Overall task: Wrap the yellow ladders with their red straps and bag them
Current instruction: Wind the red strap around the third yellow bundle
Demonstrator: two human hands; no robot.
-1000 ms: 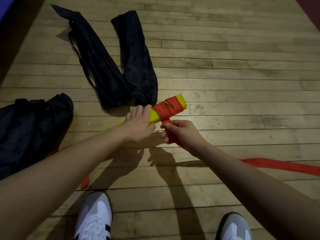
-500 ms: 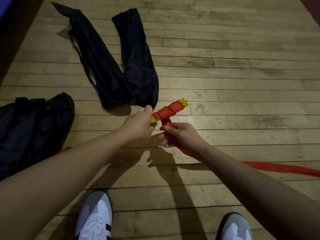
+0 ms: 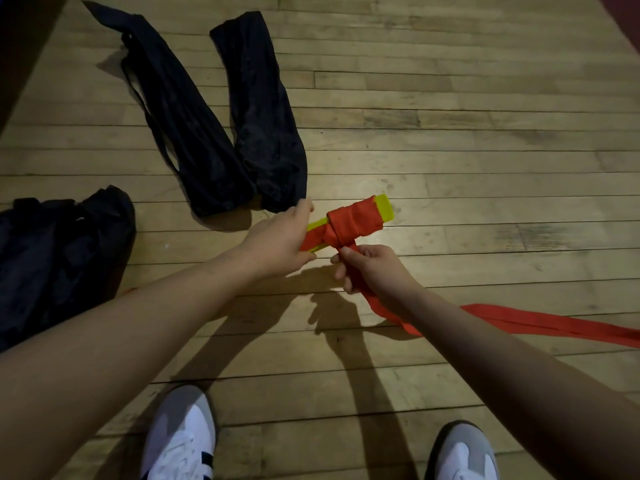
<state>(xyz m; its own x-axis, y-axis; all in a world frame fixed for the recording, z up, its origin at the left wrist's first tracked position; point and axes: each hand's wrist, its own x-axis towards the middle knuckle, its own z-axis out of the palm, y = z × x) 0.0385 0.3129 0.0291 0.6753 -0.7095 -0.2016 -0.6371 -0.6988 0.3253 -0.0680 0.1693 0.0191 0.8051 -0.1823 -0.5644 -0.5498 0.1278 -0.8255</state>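
A bundle of yellow ladder rungs (image 3: 383,207) is held above the floor, its middle wound with a red strap (image 3: 353,221). My left hand (image 3: 277,237) grips the bundle's near end. Just below the bundle, my right hand (image 3: 370,268) holds the strap, whose loose tail (image 3: 540,322) trails across the floor to the right edge. Two long black bags (image 3: 266,126) lie flat on the floor beyond my hands.
A third black bag (image 3: 59,258), bulkier, sits at the left edge. The wooden plank floor (image 3: 485,140) stretches to the right and back. My two white and grey shoes (image 3: 180,438) stand at the bottom.
The bundle has turned in my left hand, so its flat side faces up again. My right hand has brought the strap round under it and a little to the right.
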